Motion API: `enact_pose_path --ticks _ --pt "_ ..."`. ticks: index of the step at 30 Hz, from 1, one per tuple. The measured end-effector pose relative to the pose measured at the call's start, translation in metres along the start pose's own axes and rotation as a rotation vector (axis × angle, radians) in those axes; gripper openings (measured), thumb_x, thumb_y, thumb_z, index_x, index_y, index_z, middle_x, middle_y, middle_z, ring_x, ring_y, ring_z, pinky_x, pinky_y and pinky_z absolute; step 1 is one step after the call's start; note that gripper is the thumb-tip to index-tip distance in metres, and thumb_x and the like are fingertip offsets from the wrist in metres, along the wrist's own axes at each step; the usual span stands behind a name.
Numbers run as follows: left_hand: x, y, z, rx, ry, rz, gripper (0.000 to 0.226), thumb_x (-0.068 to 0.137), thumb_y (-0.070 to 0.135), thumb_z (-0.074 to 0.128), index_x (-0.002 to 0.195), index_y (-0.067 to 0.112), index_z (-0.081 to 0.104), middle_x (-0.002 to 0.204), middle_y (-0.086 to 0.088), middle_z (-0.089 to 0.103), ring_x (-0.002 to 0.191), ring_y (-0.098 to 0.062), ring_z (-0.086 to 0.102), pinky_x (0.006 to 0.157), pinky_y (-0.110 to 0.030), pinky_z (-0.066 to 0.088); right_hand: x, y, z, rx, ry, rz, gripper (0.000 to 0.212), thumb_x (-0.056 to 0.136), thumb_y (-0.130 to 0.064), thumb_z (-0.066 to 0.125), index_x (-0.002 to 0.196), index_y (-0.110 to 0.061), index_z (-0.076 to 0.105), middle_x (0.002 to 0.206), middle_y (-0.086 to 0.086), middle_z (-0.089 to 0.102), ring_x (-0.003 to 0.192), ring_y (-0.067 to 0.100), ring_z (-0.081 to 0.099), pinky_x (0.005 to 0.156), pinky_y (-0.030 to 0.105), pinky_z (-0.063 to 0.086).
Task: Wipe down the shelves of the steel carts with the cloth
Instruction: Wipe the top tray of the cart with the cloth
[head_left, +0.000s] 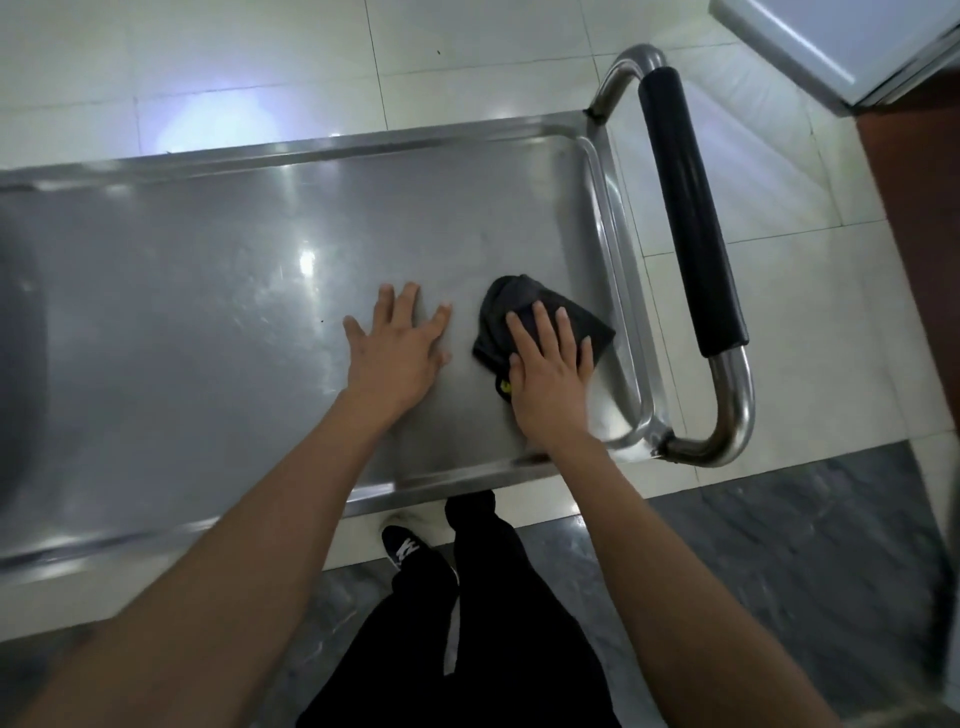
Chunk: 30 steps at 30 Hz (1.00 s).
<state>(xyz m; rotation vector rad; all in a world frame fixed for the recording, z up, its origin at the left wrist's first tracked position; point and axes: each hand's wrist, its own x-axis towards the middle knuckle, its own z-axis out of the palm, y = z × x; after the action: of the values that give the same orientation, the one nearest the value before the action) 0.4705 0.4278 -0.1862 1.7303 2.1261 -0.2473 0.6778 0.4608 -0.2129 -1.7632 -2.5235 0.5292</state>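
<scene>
Cloth: the dark cloth (535, 322) lies bunched on the top shelf (234, 291) of the steel cart, at about 3 o'clock on the shelf, just beside the raised rim at the handle (691, 218) end
Right grip: the right hand (550, 374) presses down on the cloth with fingers spread and fairly straight, not clenched round it
Left grip: the left hand (397, 348) rests flat on the bare steel just beside the cloth at its 9 o'clock side, released, holding nothing
Done so far: judging by where the cloth sits, wiping is under way at the handle end of this shelf; the steel shows glare and faint smears, so I cannot tell which parts are already wiped
Left to do: most likely the long stretch of shelf toward 9 o'clock, plus any lower shelves and other carts, none of which show here
Surroundings: pale floor tiles (260, 62) beyond the cart at 12 o'clock, the person's dark trousers and shoe at 6 o'clock
</scene>
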Motion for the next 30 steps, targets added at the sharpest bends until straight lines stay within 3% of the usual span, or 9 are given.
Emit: enact_pose_path --ticks 6,17,23,30 --pt "0.015 0.004 -0.009 0.005 -0.025 -0.022 0.069 0.096 0.053 0.052 0.154 0.04 0.018 0.165 -0.008 0.003 0.152 -0.036 -0.001 0.109 -0.069 0.026 0.108 -0.015 -0.015 0.017 -0.057 -0.063 0.051 0.104 -0.034 0.032 0.154 -0.04 0.027 0.167 -0.005 0.013 0.154 0.02 -0.001 0.122 0.053 -0.003" --pt "0.018 0.0 -0.009 -0.025 -0.033 -0.007 0.067 0.098 0.059 0.043 0.156 0.042 0.014 0.165 -0.004 -0.004 0.153 -0.034 -0.007 0.114 -0.066 0.021 0.249 -0.055 -0.025 0.014 -0.031 -0.142 0.051 0.104 -0.035 0.032 0.155 -0.039 0.027 0.168 -0.006 0.01 0.155 0.02 0.001 0.121 0.052 -0.003" --pt "0.018 -0.016 -0.01 -0.091 -0.081 0.063 0.07 0.098 0.051 0.05 0.157 0.042 0.014 0.167 0.003 -0.009 0.153 -0.027 -0.015 0.117 -0.064 0.021 0.221 -0.055 -0.024 -0.022 -0.035 -0.15 0.051 0.106 -0.035 0.03 0.156 -0.038 0.024 0.168 -0.005 0.009 0.155 0.02 0.0 0.123 0.051 0.001" --pt "0.02 -0.054 -0.015 -0.16 -0.158 0.174 0.073 0.096 0.036 0.055 0.157 0.044 0.016 0.167 0.014 -0.013 0.153 -0.013 -0.015 0.124 -0.053 0.017 0.083 -0.048 -0.001 0.012 -0.016 -0.081 0.051 0.105 -0.036 0.031 0.156 -0.039 0.023 0.168 -0.006 0.011 0.155 0.02 0.002 0.123 0.052 0.004"
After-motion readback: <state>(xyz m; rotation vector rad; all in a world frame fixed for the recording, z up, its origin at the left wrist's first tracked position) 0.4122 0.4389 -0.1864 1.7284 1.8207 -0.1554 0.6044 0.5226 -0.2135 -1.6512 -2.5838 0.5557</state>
